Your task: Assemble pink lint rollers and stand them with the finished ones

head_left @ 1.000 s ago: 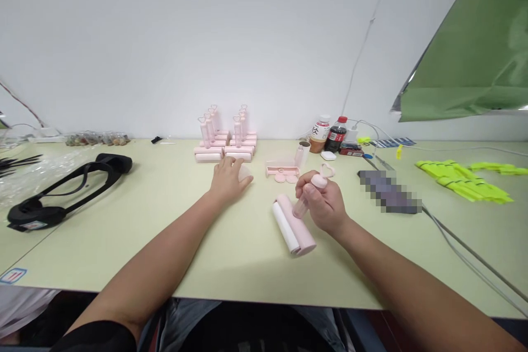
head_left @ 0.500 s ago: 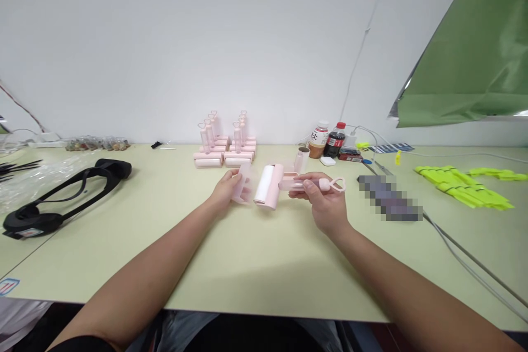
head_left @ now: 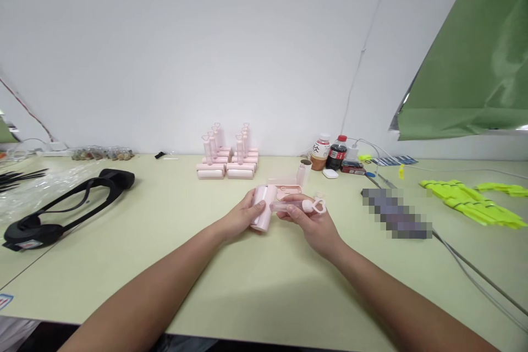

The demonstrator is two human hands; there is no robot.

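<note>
My left hand (head_left: 242,218) is closed around the head of a pink and white lint roller (head_left: 264,206), thumb on its front. My right hand (head_left: 317,229) grips the same lint roller by its clear pink handle (head_left: 295,207), which ends in a heart-shaped loop (head_left: 319,207). The roller is held tilted just above the table. Whether the translucent cover is fitted on the head is hard to make out. Right behind my hands lies an open pink shell (head_left: 289,192), and a short upright roll (head_left: 304,172) stands beside it.
Several pink lint rollers (head_left: 211,171) stand in two rows near the wall. To their right are a drink bottle (head_left: 320,154), a cola bottle (head_left: 336,154) and a white case (head_left: 330,174). A black headset (head_left: 70,203) lies left; neon yellow strips (head_left: 470,201) and cables lie right.
My left hand has moved right, bringing the translucent cover to the roller head, and now grips the head. My right hand has shifted left and slightly down with the handle.
</note>
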